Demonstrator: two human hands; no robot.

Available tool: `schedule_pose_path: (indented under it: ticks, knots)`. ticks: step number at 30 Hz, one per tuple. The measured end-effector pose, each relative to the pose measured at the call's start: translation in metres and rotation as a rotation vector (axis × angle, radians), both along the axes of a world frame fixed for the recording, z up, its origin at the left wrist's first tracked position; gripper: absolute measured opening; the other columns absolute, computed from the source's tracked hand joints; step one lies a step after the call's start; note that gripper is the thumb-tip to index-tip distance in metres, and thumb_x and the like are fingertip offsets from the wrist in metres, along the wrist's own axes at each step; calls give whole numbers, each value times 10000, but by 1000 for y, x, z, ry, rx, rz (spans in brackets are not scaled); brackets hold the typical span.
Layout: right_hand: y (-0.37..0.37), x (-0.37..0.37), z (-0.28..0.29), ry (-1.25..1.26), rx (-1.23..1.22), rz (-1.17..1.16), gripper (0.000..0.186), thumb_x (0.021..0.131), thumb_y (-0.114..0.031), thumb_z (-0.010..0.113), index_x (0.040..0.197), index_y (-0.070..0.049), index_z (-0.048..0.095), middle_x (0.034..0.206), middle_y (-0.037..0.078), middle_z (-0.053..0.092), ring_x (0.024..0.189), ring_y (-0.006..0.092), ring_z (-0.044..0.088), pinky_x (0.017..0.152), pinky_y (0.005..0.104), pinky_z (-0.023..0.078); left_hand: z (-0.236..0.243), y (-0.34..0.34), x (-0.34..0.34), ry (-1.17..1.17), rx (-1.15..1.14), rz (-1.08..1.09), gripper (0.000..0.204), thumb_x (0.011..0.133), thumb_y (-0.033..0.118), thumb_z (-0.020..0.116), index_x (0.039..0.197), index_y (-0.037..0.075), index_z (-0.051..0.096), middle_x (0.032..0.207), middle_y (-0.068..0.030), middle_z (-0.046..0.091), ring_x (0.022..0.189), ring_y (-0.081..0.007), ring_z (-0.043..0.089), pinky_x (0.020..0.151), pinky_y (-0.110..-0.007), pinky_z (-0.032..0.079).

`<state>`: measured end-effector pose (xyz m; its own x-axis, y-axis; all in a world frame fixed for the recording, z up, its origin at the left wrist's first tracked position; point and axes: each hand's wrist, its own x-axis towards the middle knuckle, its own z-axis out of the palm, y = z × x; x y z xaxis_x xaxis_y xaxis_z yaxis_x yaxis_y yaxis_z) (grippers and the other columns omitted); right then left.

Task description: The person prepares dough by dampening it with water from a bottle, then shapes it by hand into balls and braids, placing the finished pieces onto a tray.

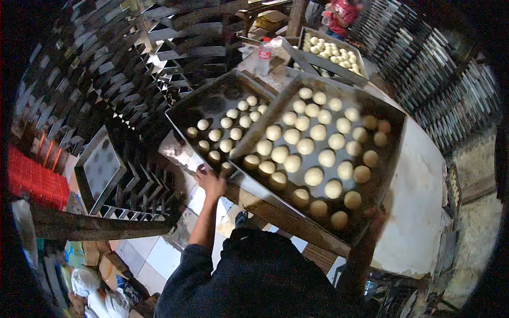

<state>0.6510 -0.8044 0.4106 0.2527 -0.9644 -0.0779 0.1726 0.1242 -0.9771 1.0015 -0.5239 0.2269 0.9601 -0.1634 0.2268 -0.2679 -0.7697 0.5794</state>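
Two trays of dough balls sit before us on the table. Our left hand has its grip clamped on the near edge of the left tray, mid-frame, only partly filled. The big tray beside it looks full: pale, round, evenly rowed. Our right hand's grip we can't tell, blurred at that tray's lower corner.
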Motion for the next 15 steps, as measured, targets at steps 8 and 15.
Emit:
schedule_pose_path:
  ticks: [8, 15]
  knots:
    - [12, 211, -42, -45, -597, 663, 188, 896, -181, 487, 1058, -87, 478, 1066, 68, 504, 987, 146, 500, 868, 281, 421, -3, -1, -11, 40, -127, -88, 825, 737, 278, 589, 1391, -60, 214, 1317, -311, 256, 1193, -460, 268, 973, -588, 230]
    - [22, 298, -75, -45, 136, 871, 266, 894, -360, 464, 970, -108, 504, 1078, 18, 466, 1006, 131, 434, 917, 286, 350, 19, 10, -16, 178, 7, 58, 802, 790, 394, 535, 1376, -82, 265, 1387, -311, 177, 1214, -456, 224, 968, -596, 183]
